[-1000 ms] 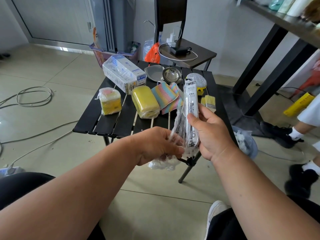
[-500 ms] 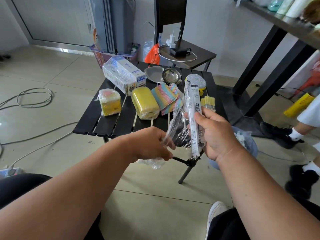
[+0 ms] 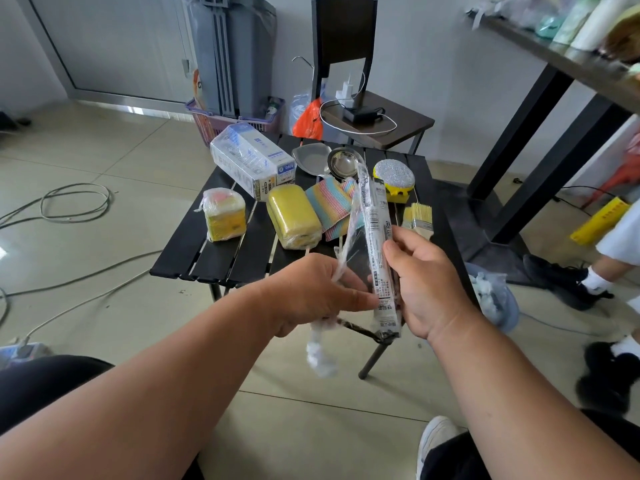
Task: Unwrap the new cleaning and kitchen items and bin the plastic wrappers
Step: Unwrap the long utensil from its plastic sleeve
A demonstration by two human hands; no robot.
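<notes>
My right hand grips a long clear plastic package with a printed label, held upright above the front of the black slatted table. My left hand pinches the loose clear wrapper at the package's left side, and a crumpled end of plastic hangs below that hand. On the table lie a wrapped yellow sponge, a small wrapped sponge pack, a wrapped white box, a striped cloth, a silver scrubber, brushes and a metal ladle.
A bin lined with a plastic bag holding crumpled wrappers stands on the floor right of the table. A chair with chargers is behind the table. Cables lie on the floor at left. Another person's legs and black shoes are at far right.
The package has been raised and tilted more upright. My left hand has pulled the loose wrapper leftward, away from the package, and the crumpled plastic end now dangles lower.
</notes>
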